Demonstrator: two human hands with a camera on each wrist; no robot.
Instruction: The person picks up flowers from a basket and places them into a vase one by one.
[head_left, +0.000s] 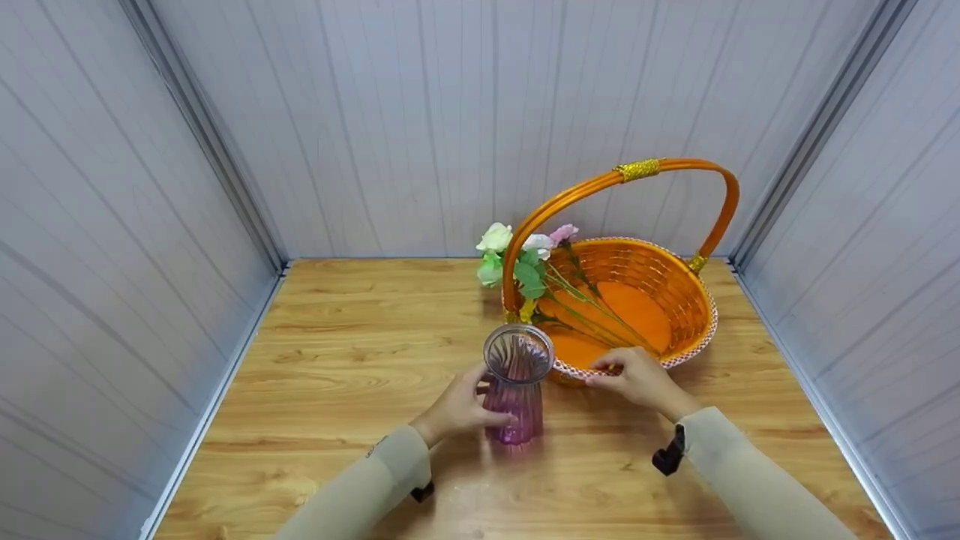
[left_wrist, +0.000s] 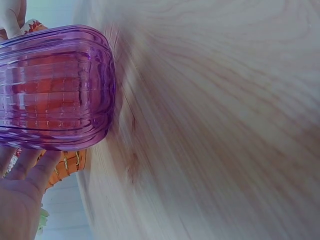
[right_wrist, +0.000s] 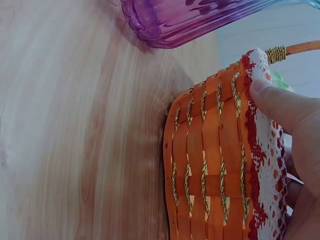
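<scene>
A ribbed glass vase (head_left: 516, 405), purple at the base and clear toward its round mouth, stands upright on the wooden table. My left hand (head_left: 466, 405) holds it from the left, thumb across the front; the left wrist view shows fingers (left_wrist: 44, 167) against its side. To its right is an orange woven basket (head_left: 694, 315) with a tall arched handle and a lace-trimmed rim. My right hand (head_left: 637, 379) grips the near rim, with the thumb (right_wrist: 272, 97) outside over the lace and the fingers inside, partly hidden. Artificial flowers (head_left: 531, 274) lie in the basket, blooms over its left edge.
The wooden table (head_left: 337, 375) runs back to a pale panelled wall (head_left: 375, 135). Similar panels rise at the left (head_left: 112, 262) and right (head_left: 870, 262). The basket handle (head_left: 574, 191) arches high above the flower stems.
</scene>
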